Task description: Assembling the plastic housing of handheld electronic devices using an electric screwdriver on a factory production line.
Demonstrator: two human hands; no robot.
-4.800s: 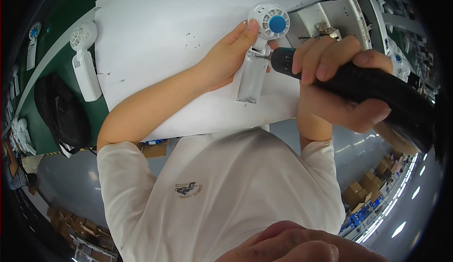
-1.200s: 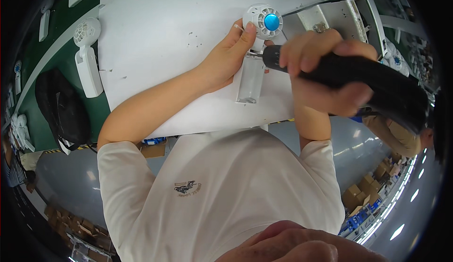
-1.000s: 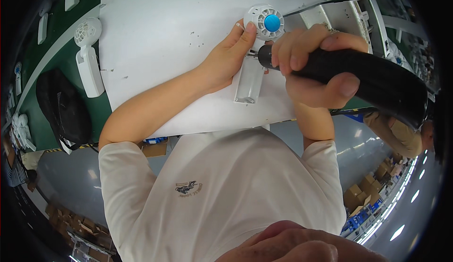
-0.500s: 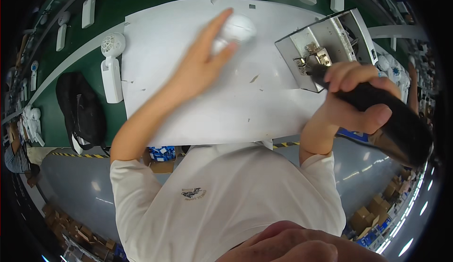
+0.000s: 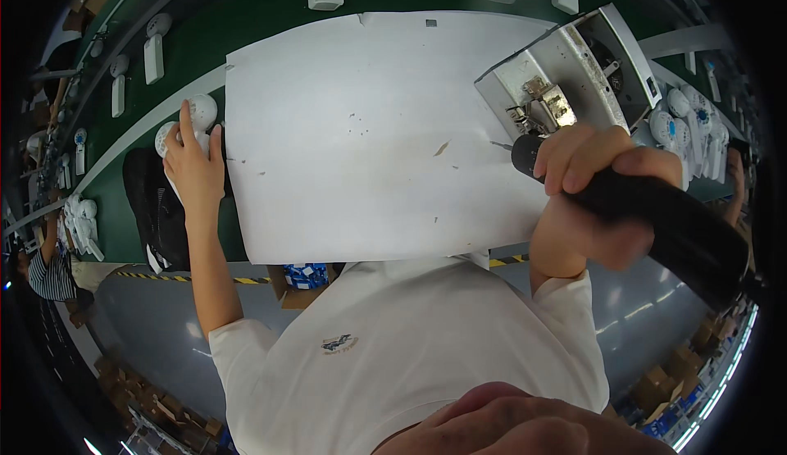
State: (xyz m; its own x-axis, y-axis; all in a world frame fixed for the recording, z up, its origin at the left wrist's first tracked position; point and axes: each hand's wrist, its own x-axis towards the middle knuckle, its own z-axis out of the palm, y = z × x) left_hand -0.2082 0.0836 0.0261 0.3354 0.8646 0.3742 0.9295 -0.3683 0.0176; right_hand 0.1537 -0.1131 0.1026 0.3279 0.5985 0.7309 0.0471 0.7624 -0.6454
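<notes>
White fan (image 5: 199,112) sits under the left hand (image 5: 195,170), out past the left edge of the white sheet (image 5: 361,135) on the green belt (image 5: 270,37). Fingers spread over the round head, index up along it, palm flat on the body; not a pinch, more a press-and-cover. Can't tell if the fingers curl under it. Right hand (image 5: 592,201) is wrapped tight around the black driver (image 5: 656,221), tip pointing toward the metal tray (image 5: 574,70) just ahead of the knuckles, with screws or small parts inside. Judgement: to handle the fan cleanly, keep the palm low and take it by the handle rather than the head, so it doesn't roll on the belt; keep the driver tip parked off the sheet and away from the tray rim. Room: the sheet between the two hands carries nothing but small specks and scuffs. Near the left hand a black object (image 5: 152,209) lies just beside the wrist, tight on that side. More white fans (image 5: 156,57) line the belt beyond the left hand and another cluster (image 5: 684,131) sits past the right hand. Sheet's near edge overhangs toward the body, so keep forearms from dragging it.
</notes>
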